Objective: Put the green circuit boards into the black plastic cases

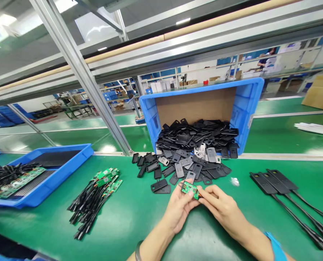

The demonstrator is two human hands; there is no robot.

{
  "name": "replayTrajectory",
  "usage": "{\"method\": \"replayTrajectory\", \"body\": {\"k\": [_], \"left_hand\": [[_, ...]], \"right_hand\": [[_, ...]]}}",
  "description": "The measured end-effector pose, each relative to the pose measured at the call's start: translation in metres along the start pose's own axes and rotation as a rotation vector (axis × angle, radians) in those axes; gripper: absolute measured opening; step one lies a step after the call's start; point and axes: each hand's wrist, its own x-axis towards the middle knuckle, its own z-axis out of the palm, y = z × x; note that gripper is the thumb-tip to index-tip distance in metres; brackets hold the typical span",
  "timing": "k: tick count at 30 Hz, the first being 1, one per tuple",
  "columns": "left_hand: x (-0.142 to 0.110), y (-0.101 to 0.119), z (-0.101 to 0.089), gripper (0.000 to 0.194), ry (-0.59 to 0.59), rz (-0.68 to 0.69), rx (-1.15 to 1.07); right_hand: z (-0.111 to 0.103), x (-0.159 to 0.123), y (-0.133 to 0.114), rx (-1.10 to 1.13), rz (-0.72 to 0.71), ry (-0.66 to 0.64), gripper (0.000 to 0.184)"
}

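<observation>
A small green circuit board [190,188] is held over the near part of the bench, with a dark edge, possibly a black case, at its left end. My left hand [175,210] is closed around it, thumb on its face. At the board's right end, the fingertips of my right hand [224,208] pinch together where thin wires show; exactly what they grip is partly hidden. Just beyond my hands lie loose black plastic case halves [160,185] and flat grey-black covers [196,169]. Left of them is a bundle of circuit boards with black cables [89,203].
A blue bin [202,90] lies tipped on its side, black plastic parts [196,136] spilling from it. At left, a blue tray [56,179] holds more cabled boards. Several closed black cases with cables [278,181] lie at right. A metal post [88,79] rises behind the bench.
</observation>
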Motion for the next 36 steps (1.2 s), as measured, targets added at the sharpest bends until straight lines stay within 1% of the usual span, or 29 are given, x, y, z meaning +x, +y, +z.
{"method": "replayTrajectory", "body": {"k": [3,5,6,7,9,11,12,13,15,18,21,23,26,29,32,36], "left_hand": [[0.003,-0.004,-0.001,0.025,0.072,0.046,0.035],[0.005,-0.006,-0.002,0.023,0.13,0.076,0.082],[0.006,-0.006,-0.003,0.023,0.154,0.088,0.11],[0.007,-0.006,-0.003,0.023,0.173,0.1,0.139],[0.007,-0.004,-0.003,0.024,0.192,0.121,0.196],[0.007,-0.002,-0.003,0.023,0.195,0.144,0.242],[0.006,0.0,-0.003,0.023,0.19,0.151,0.258],[0.006,0.001,-0.002,0.023,0.182,0.157,0.273],[0.005,0.002,-0.002,0.023,0.161,0.169,0.302],[0.003,0.003,-0.001,0.027,0.143,0.185,0.364],[0.001,0.002,-0.001,0.03,0.134,0.196,0.403],[0.001,0.001,-0.001,0.029,0.122,0.198,0.386],[0.001,0.0,-0.001,0.025,0.102,0.184,0.303],[0.0,-0.003,0.0,0.021,0.092,0.154,0.208],[-0.001,-0.005,0.0,0.019,0.101,0.154,0.171],[-0.004,-0.008,0.002,0.018,0.151,0.215,0.212]], "right_hand": [[0.002,-0.001,-0.004,-0.054,-0.005,-0.083,0.036],[0.004,0.0,-0.007,-0.014,0.024,-0.125,0.036],[0.006,0.001,-0.008,0.032,0.063,-0.133,0.035],[0.007,0.002,-0.009,0.094,0.128,-0.128,0.033],[0.008,0.004,-0.009,0.24,0.317,-0.116,0.028],[0.008,0.006,-0.006,0.366,0.484,-0.169,0.021],[0.007,0.007,-0.005,0.399,0.526,-0.218,0.017],[0.007,0.007,-0.004,0.409,0.54,-0.268,0.017],[0.005,0.008,-0.004,0.392,0.528,-0.313,0.029],[0.003,0.011,-0.007,0.414,0.528,-0.273,0.036],[0.003,0.013,-0.012,0.502,0.546,-0.235,0.038],[0.002,0.014,-0.013,0.537,0.554,-0.21,0.036],[0.002,0.013,-0.014,0.511,0.551,-0.18,0.033],[0.001,0.012,-0.014,0.447,0.53,-0.16,0.034],[0.001,0.012,-0.017,0.447,0.551,-0.188,0.037],[0.003,0.011,-0.017,0.487,0.618,-0.235,0.04]]}}
